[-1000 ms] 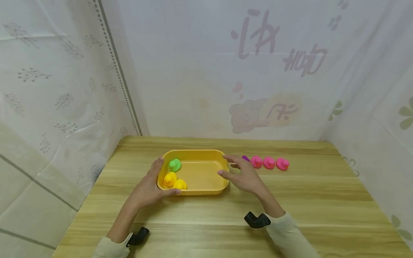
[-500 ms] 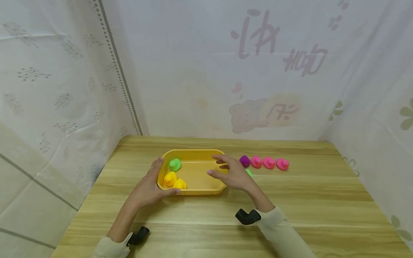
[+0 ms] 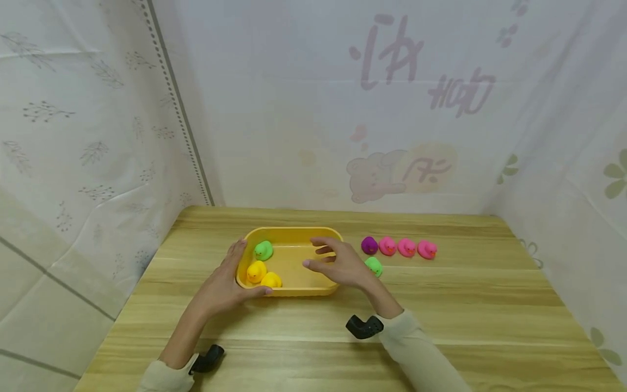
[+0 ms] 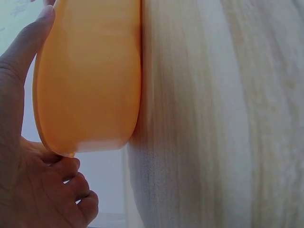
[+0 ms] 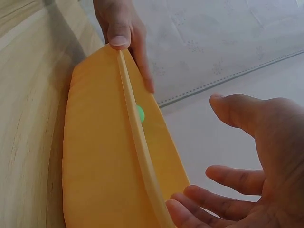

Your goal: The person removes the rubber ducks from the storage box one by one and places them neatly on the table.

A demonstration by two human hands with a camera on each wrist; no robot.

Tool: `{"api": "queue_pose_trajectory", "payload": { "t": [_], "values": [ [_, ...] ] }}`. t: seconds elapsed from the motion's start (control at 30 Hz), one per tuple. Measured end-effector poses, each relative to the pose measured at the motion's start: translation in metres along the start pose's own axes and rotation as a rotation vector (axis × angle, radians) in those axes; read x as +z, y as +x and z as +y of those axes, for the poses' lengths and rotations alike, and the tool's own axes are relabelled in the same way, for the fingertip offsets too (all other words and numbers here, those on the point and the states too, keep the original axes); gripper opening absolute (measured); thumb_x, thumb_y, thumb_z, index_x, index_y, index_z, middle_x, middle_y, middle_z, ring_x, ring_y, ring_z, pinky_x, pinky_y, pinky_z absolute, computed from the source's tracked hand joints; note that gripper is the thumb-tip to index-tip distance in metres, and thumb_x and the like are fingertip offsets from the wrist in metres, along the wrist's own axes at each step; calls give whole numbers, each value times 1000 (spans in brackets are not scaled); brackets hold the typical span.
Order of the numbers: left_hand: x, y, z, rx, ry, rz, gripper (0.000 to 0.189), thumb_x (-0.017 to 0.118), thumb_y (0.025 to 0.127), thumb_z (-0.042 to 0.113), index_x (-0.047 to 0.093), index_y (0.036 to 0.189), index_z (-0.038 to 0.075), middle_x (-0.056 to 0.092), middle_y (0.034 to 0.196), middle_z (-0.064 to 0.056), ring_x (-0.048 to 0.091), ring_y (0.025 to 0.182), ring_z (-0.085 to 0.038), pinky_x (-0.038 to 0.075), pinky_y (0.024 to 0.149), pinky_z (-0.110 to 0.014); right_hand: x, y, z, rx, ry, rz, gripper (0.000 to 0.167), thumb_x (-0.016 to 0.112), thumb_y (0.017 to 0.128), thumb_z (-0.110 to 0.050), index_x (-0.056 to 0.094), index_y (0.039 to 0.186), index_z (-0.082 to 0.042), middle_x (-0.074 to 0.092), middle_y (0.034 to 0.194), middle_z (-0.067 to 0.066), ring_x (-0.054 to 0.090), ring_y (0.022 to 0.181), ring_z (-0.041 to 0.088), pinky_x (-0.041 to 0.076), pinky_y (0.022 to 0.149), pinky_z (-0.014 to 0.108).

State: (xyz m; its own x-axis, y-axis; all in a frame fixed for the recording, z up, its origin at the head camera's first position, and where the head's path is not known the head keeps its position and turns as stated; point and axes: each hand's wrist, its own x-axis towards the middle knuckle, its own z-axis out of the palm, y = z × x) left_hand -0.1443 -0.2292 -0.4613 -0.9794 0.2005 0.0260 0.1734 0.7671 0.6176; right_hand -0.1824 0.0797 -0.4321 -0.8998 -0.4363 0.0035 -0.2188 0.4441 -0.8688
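Tray (image 3: 303,292) near the worktop's (image 3: 490,305) far edge is being gripped around its near left corner by the left hand (image 3: 220,286). Over its right end, the right hand (image 3: 344,265) is being held relaxed, empty. Two yellow ducks (image 3: 257,271) are being shown only from the head; a green duck (image 3: 264,250) behind, also from the right wrist.

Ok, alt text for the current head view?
The left hand holds a yellow tub containing one green duck and two yellow ducks; the right hand hovers over its right end, holding nothing. Five more toy ducks sit to its right.
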Motion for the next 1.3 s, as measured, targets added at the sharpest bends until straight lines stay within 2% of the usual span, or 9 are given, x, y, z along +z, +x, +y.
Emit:
{"api": "queue_pose_trajectory", "payload": {
  "t": [0.47, 0.97, 1.3],
  "values": [
    [0, 1, -2, 15, -21, 3, 136, 81, 70, 73, 6, 167, 14, 9, 174, -14, 16, 157, -46, 24, 119, -73, 20, 15, -6, 37, -23, -116, 66, 74, 93, -44, 53, 148, -12, 62, 141, 14, 63, 123, 25, 56, 104, 40],
    [1, 3, -2, 9, -19, -2, 135, 80, 71, 73, 5, 167, 16, 9, 174, -14, 16, 157, -46, 24, 118, -74, 38, 24, -5, 43, -46, -166, 68, 75, 92, -43, 54, 148, -10, 65, 135, 11, 63, 118, 23, 56, 102, 37],
    [0, 2, -2, 12, -26, -2, 134, 81, 71, 72, 5, 167, 16, 9, 174, -15, 17, 157, -48, 25, 117, -75, 51, 32, -12, 96, -110, -207, 69, 77, 89, -48, 57, 146, -15, 67, 130, 4, 65, 113, 17, 57, 93, 31]
  ]
}}
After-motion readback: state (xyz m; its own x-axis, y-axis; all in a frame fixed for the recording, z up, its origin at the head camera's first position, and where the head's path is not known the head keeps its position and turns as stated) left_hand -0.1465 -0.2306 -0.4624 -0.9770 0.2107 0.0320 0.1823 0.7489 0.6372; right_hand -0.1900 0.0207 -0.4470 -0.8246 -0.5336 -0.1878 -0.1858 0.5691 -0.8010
